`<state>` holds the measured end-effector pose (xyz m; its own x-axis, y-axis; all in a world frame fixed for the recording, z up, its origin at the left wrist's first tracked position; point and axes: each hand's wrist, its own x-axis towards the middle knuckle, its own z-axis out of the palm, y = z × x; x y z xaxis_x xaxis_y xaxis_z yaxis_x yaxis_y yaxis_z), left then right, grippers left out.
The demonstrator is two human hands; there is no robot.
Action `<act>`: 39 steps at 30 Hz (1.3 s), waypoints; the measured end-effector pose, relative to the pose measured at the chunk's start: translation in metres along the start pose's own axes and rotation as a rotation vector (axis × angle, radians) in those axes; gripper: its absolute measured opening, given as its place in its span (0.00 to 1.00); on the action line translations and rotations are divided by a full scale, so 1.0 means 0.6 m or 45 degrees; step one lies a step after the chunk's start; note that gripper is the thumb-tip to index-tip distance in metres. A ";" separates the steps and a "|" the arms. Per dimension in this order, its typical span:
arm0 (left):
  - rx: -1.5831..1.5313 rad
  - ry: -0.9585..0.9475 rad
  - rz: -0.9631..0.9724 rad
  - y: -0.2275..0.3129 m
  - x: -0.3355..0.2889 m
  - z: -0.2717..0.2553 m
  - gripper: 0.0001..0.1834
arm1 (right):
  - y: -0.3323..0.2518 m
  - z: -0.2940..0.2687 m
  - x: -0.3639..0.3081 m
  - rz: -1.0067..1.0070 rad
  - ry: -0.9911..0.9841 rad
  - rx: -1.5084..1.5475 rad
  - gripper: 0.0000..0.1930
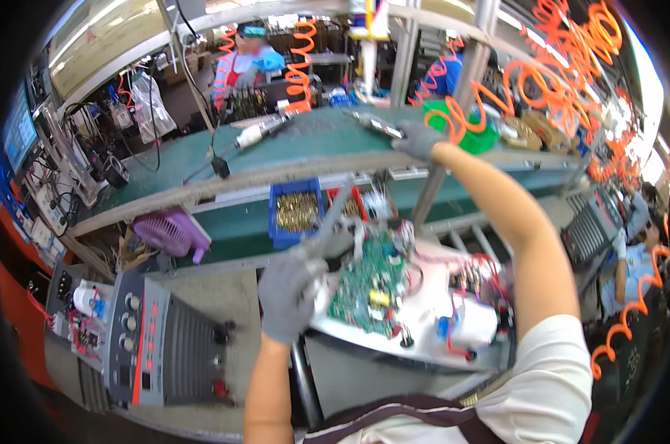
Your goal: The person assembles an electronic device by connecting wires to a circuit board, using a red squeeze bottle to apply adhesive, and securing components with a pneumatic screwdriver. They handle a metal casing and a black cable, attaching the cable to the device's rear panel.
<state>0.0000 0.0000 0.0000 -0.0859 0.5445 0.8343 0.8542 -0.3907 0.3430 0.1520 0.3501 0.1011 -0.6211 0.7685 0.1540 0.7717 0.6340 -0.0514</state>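
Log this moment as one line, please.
left hand: gripping grey tool over green circuit board | right hand: reaching to upper shelf, on a grey handheld tool | blue bin: brass parts

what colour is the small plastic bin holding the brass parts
Blue; the small plastic bin of brass parts shows in the head view.
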 end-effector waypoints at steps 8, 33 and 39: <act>0.013 -0.081 -0.003 -0.027 0.025 -0.016 0.08 | 0.000 0.128 0.195 0.359 0.263 -0.031 0.24; -1.710 -0.528 -1.094 0.307 0.046 0.052 0.20 | -0.110 -0.189 -0.495 -1.081 0.701 -0.431 0.23; -2.152 -0.517 -1.231 0.317 0.023 0.072 0.15 | -0.084 -0.143 -0.526 -0.333 0.164 1.470 0.27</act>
<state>0.1836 -0.0348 0.0584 0.1701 0.9795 0.1082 -0.6829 0.0380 0.7295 0.3210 0.0684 0.1399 -0.6720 0.6318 0.3863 0.0030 0.5240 -0.8517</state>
